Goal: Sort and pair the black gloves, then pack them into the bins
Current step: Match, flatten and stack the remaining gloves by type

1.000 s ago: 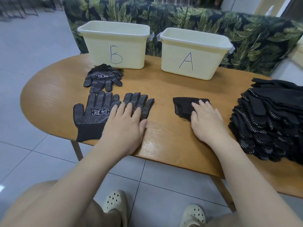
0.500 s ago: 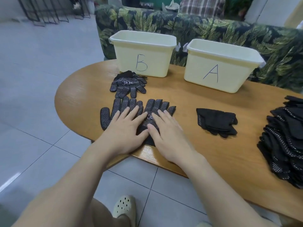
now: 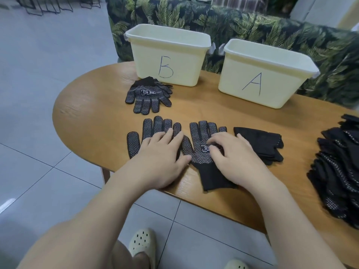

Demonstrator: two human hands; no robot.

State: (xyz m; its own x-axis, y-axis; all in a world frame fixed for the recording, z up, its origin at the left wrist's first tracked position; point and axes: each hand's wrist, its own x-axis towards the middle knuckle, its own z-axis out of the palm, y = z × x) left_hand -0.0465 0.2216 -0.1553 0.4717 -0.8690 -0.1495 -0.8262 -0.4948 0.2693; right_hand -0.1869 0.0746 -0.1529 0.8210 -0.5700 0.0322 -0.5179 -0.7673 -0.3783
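Nearest me, at the table's [image 3: 81, 121] front edge, my left hand [image 3: 161, 160] lies flat with straight fingers pressing down on the left dotted glove [image 3: 147, 127], dots up. My right hand [image 3: 233, 158] sits on the right dotted glove [image 3: 202, 150], fingertips curled and pinching the fabric around the printed logo.

My worry right here: the right glove's cuff pokes past the table edge, so if I lift it by that small pinch the knit may slip free and drop to the floor. Both gloves seem to have their thumbs on the left, so I could be pairing two of the same hand; I can't be sure with my own hands covering them.

Just beside my right hand lies a folded plain black bundle [image 3: 260, 142], and brushing it could undo the fold. Off to the right, the big stack of unsorted gloves [image 3: 338, 171] leans near the edge; a careless elbow could tip it.

Further back, a finished dotted pair [image 3: 148, 98] lies on the table just in front of bin B [image 3: 169, 55], not in it. Bin A [image 3: 266, 74] stands to its right. What shows of each inside wall is bare, but I can't see either floor.
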